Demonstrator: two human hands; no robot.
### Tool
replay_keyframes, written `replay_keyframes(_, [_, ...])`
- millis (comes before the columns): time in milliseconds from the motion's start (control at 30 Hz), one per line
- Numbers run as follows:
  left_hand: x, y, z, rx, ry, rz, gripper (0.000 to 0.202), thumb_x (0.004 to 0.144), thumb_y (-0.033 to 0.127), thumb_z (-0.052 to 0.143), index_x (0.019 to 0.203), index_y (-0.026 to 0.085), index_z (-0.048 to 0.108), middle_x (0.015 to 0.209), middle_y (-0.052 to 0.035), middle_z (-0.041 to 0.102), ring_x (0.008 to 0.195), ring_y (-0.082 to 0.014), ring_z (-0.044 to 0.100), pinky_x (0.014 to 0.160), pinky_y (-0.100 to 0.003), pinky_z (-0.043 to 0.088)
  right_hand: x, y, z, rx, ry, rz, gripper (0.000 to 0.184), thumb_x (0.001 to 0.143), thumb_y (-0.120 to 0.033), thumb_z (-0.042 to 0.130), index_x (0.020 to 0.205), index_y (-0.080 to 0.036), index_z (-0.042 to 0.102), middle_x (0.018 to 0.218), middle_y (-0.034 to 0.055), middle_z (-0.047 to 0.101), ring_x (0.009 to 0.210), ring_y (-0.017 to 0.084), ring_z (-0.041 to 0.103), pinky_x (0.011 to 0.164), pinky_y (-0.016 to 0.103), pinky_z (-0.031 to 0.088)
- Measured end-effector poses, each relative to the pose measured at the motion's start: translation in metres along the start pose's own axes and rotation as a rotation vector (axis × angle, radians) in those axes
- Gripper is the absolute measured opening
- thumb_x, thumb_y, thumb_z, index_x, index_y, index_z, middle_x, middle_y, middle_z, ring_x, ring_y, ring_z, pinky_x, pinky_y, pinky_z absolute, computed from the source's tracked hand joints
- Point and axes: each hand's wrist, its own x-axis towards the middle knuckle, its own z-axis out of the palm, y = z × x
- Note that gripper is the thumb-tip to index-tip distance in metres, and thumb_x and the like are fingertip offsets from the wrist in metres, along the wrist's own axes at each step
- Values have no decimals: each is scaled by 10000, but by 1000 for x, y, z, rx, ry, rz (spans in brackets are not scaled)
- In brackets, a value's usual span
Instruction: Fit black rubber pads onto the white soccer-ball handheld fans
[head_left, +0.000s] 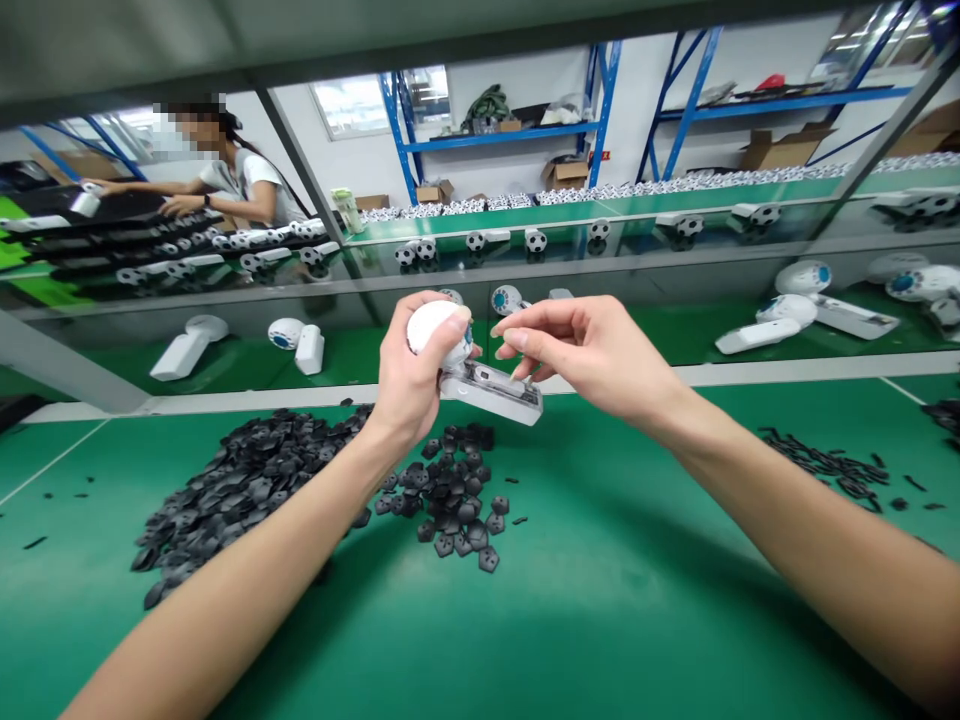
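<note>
Bare forearms [225, 600] are reaching across a green mat [600, 600], the left hand [409, 385] clamping its fingers around a white ball [433, 332] mounted on a white handle [491, 393]. Right-hand [592, 350] fingertips are pinching together just beside the ball, above the handle. Black pentagon patches [450, 490] are lying heaped nearby. Any lettering is too small to read.
</note>
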Motion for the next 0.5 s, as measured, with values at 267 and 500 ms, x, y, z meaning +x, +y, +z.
replay_keyframes(267, [14,6,-9,-62,43,-36,402,716,354,941,976,250,653,879,-5,683,678,-144,646,660,-303,600,-10,9,2,-396,-497,226,189,946,-228,755,773,-193,822,704,33,792,533,154,693,496,254,462])
replay_keyframes(500, [26,11,-21,-37,110,68,454,671,373,997,984,271,684,927,-11,697,810,-170,680,737,-303,624,-23,36,32,-968,-571,-8,62,889,-154,847,878,-215,843,817,52,810,775,231,740,603,306,316])
